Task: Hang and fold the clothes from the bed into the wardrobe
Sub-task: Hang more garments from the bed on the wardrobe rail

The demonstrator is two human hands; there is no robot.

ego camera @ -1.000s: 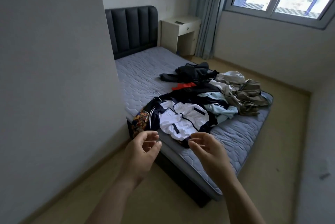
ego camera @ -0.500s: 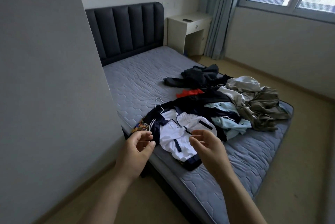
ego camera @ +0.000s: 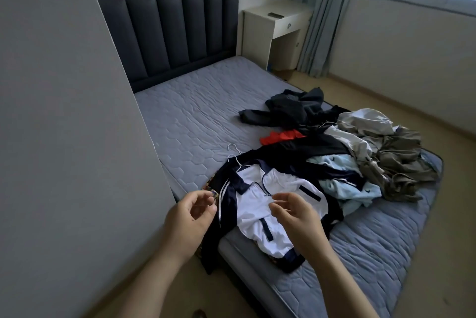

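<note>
A heap of clothes [ego camera: 360, 153] lies across the foot end of the bed [ego camera: 206, 117]. Nearest me is a white and navy zip jacket [ego camera: 260, 204] spread flat at the mattress edge, with a white wire hanger [ego camera: 235, 157] poking out of its collar. Behind it lie a red garment [ego camera: 279, 136], a dark one [ego camera: 291, 109], a light blue one [ego camera: 340, 176] and an olive one [ego camera: 401, 160]. My left hand [ego camera: 189, 217] hovers just left of the jacket, fingers loosely curled and empty. My right hand [ego camera: 296, 214] hovers over the jacket's front, fingers loosely curled, holding nothing.
A grey wall panel [ego camera: 64, 124] fills the left side right up to the bed's corner. A dark padded headboard [ego camera: 175, 32] stands at the back, a cream bedside table [ego camera: 275, 32] and grey curtain [ego camera: 319, 14] beside it. Beige floor [ego camera: 450, 189] runs along the bed's right side.
I have come closer to the bed and the view has swung left. Both hands have stayed raised and empty and now hang over the white and navy jacket.
</note>
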